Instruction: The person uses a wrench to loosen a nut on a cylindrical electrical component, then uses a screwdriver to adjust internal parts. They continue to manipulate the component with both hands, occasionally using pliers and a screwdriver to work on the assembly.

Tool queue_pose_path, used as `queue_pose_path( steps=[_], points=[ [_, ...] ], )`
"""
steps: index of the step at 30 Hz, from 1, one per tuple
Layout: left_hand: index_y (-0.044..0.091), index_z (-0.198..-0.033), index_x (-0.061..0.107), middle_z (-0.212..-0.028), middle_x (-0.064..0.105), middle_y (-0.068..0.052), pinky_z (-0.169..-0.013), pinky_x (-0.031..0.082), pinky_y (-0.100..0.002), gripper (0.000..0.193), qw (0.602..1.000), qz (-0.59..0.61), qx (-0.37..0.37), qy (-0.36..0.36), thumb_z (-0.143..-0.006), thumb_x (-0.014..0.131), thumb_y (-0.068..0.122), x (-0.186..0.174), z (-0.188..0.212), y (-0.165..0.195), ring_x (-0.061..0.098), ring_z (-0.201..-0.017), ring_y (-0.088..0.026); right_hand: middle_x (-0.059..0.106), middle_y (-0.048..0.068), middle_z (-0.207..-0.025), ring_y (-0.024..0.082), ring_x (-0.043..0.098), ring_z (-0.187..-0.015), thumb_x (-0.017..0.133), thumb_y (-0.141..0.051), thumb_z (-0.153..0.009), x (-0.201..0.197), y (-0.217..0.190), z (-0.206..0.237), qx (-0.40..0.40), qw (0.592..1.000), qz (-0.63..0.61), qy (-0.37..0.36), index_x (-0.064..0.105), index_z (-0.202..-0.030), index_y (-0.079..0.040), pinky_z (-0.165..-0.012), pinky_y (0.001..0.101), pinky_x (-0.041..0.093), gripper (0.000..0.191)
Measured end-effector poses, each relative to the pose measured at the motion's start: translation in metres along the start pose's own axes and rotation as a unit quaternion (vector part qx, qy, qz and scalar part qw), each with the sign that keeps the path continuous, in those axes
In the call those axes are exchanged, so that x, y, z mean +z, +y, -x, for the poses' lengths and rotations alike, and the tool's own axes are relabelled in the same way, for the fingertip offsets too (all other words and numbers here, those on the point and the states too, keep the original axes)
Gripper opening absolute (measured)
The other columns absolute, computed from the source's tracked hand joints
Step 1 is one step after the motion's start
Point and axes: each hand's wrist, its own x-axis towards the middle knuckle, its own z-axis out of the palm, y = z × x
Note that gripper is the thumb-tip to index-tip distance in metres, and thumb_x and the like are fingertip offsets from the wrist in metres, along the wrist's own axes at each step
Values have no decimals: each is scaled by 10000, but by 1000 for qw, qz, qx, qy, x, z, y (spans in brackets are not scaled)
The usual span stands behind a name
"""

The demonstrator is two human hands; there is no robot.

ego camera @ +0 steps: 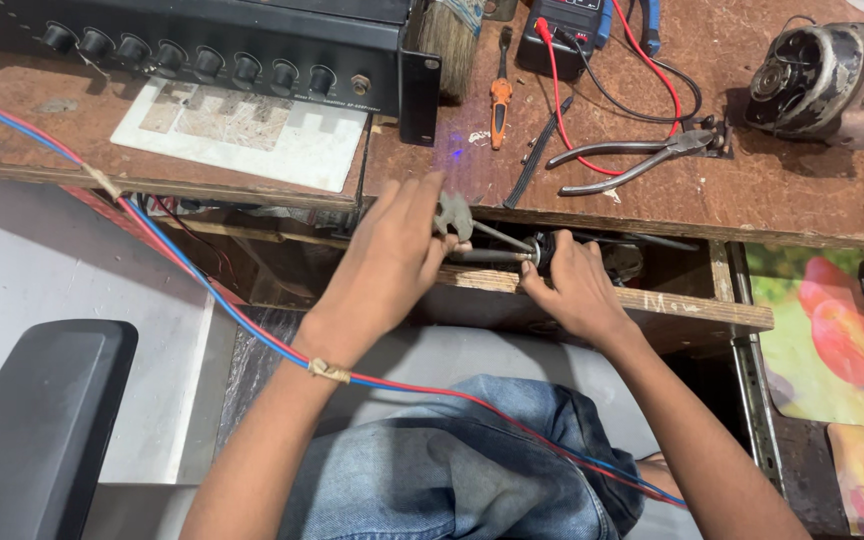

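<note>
The left hand [392, 255] clamped on grey pliers [455, 215] may slip off the shaft [492, 256], held at 3 o'clock by the closed right hand [574, 290].

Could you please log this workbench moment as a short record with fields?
setting: worn wooden workbench, seen from above
left hand: grips a grey-handled tool at the bench edge
right hand: pinches a small dark part on a metal shaft
on bench: pliers, orange screwdriver, brush, black unit with knobs, meter with red and black leads, motor housing
across lap: red and blue wires
</note>
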Motion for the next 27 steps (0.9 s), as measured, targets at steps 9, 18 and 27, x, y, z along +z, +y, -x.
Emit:
queue_pose_path(
  steps=[9,18,27],
  points=[
    [-3,-759,674,-618,603,-240,-612,512,-538,436,979,-62,-192,15,-1051,612,315,23,-4,5,634,-614,-445,628,295,-870,452,569,-854,591,-401,-928,-2,-2,0,-9,1000,-6,19,470,-983,54,-886,497,382,474],
    [-40,-1067,607,-967,694,-230,-767,521,-443,219,964,134,-169,154,-1059,624,178,52,15,-4,674,-873,-357,627,300,-864,445,571,-859,605,-395,-911,-1,-5,0,-25,999,-10,26,465,-971,49,-880,494,389,470],
    [-4,-1244,521,-863,663,-108,-625,516,-295,309,906,206,-326,173,-996,632,144,46,15,-4,600,-701,-127,625,288,-864,445,560,-846,633,-396,-892,-3,-12,1,-6,1000,-3,27,469,-961,37,-870,492,393,468]
  ],
)
